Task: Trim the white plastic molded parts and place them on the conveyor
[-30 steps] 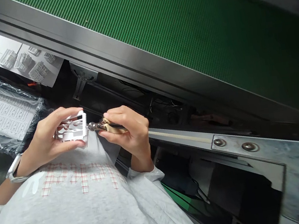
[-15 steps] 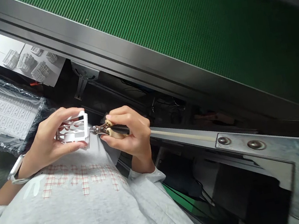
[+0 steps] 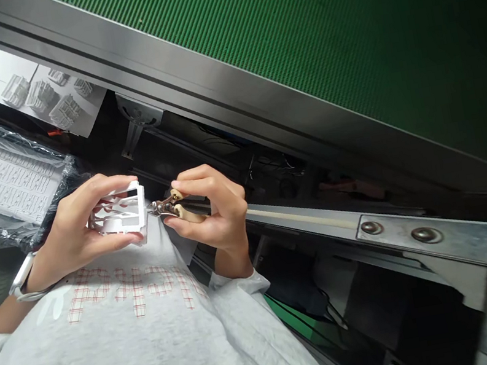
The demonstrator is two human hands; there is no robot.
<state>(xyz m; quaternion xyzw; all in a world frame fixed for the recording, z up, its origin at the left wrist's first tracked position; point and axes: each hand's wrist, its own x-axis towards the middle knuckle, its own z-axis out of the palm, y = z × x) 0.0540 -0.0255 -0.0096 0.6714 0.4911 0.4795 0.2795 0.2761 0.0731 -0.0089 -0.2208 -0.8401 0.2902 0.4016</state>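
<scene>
My left hand (image 3: pixel 76 226) is closed round a white plastic frame (image 3: pixel 141 207), thumb below and fingers above, with its open rectangular end turned to the right. Thin ribs show inside the frame. In my right hand (image 3: pixel 217 208) are small nippers (image 3: pixel 164 206) with cream-coloured grips, held between thumb and fingers. Their metal jaws point left at the frame's right edge. Whether the tips touch the plastic I cannot tell.
A green ribbed conveyor belt (image 3: pixel 270 35) with a metal side rail (image 3: pixel 186 61) runs across the top. At left, a plastic-lined box (image 3: pixel 4 179) holds white parts. Several white frame stacks (image 3: pixel 42 94) stand on a pale surface behind it. A bolted metal bracket (image 3: pixel 443 236) lies at right.
The nippers and my right hand have shifted very slightly to the right, a little away from the frame. My left hand keeps its grip, and the camera view has moved slightly.
</scene>
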